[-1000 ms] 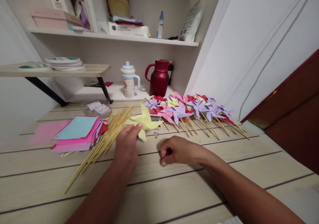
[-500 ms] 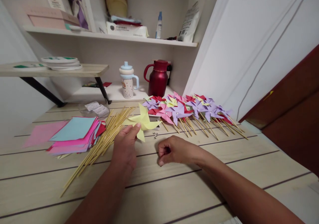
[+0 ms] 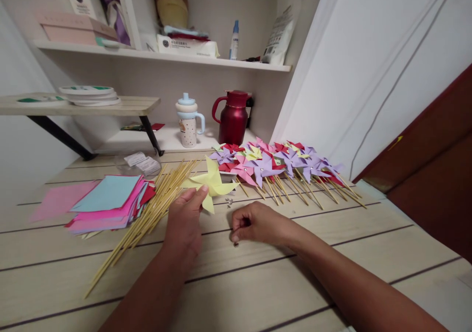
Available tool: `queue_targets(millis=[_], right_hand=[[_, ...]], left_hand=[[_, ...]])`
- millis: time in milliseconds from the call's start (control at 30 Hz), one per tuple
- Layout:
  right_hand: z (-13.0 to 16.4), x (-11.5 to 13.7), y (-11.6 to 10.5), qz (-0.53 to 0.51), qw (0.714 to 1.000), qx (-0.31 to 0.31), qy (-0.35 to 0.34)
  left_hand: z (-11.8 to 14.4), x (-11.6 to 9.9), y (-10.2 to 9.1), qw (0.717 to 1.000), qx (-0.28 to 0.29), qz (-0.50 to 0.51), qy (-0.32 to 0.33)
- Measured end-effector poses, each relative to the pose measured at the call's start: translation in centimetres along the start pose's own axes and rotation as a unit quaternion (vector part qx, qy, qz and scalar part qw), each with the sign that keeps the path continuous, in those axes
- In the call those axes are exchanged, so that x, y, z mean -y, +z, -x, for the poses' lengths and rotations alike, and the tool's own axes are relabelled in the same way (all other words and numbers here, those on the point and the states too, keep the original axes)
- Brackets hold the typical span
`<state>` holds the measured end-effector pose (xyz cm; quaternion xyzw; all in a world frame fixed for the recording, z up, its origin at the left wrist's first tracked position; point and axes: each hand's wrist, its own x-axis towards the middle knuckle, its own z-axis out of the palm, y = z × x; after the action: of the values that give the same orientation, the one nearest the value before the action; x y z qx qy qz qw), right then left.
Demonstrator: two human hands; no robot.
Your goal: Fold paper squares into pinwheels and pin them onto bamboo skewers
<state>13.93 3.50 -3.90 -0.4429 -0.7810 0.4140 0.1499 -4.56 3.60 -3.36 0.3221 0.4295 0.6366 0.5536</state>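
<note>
My left hand pinches a yellow paper pinwheel near its centre, thumb on top, a little above the table. The pinwheel's blades are folded in and no stick is on it. To the right, my right hand is closed low over the table, thumb and fingers together. A tiny metal fastener shows at its fingertips; its exact shape is too small to make out. Several similar small metal fasteners lie in a cluster between the hands, just beyond them.
Wooden sticks lie in a bundle left of my left hand, beside stacked coloured paper squares. Finished pinwheels on sticks are heaped at the back right. Behind stand a red thermos jug and a lidded cup.
My right hand has shifted slightly left, and a tiny metal piece now shows at its fingertips. My left hand still holds the yellow pinwheel in nearly the same place.
</note>
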Motion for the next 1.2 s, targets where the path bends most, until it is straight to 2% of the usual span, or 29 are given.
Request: queue_targets(millis=[200, 500, 633, 833, 1033, 1200], right_hand=[[0.1, -0.2, -0.2, -0.048, 0.999, 0.005, -0.005], [0.2, -0.7, -1.1, -0.112, 0.991, 0.066, -0.026], [0.2, -1.0, -1.0, -0.104, 0.991, 0.08, -0.023], [0.3, -0.5, -0.8, -0.075, 0.995, 0.057, -0.027], [0.6, 0.3, -0.8, -0.074, 0.994, 0.056, -0.058], [0.5, 0.3, -0.8, -0.06, 0.995, 0.056, -0.057]], left_hand=[[0.1, -0.3, 0.3, 1.0, -0.018, 0.0, -0.011], [0.0, -0.6, 0.2, 1.0, -0.026, 0.0, -0.01], [0.0, -0.6, 0.3, 1.0, -0.018, 0.02, -0.009], [0.0, -0.4, 0.2, 1.0, -0.006, 0.019, -0.001], [-0.1, -0.1, 0.0, 1.0, -0.006, 0.012, 0.0], [-0.1, 0.1, -0.1, 1.0, -0.001, 0.016, 0.004]])
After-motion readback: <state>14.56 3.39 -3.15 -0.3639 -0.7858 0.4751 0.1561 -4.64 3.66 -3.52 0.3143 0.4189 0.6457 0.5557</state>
